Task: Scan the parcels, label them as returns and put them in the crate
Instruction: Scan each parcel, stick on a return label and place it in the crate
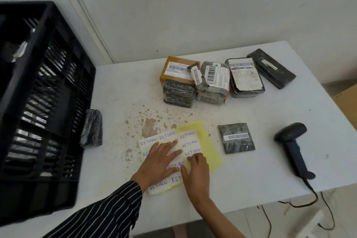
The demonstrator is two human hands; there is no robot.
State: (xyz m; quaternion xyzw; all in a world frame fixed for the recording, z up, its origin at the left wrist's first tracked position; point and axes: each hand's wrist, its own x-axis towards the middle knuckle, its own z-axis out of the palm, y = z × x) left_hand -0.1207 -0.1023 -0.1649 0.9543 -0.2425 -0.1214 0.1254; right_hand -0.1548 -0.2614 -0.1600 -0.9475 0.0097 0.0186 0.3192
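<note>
Our left hand (160,158) lies flat with fingers spread on the label sheet (206,141), low in the middle of the frame, pressing it to the table (251,189). Our right hand (197,174) has its fingertips (193,158) bent down at the lower edge of the lowest label in the sheet's right-hand column; we cannot tell whether it has that edge pinched or only touches it. The flat parcel (236,138), which we judge next for a label, lies just right of the sheet, apart from both hands. The scanner (291,147) lies further right, and the black crate (38,83) fills the left of the frame. A cluster of parcels (212,79) waits in the upper middle. From here the label could tear or fold onto itself if we peel it fast or at a steep angle, and the sheet could lift with it if our left hand eases its pressure. Stuck carelessly, the label could cover the flat parcel's barcode strip. The scanner's cable hangs over the table's lower right edge and could snag. Each white label reads "RETURN" in blue handwriting. The parcels carry barcodes and printed shipping slips, but their small print is too fine for us to read.
</note>
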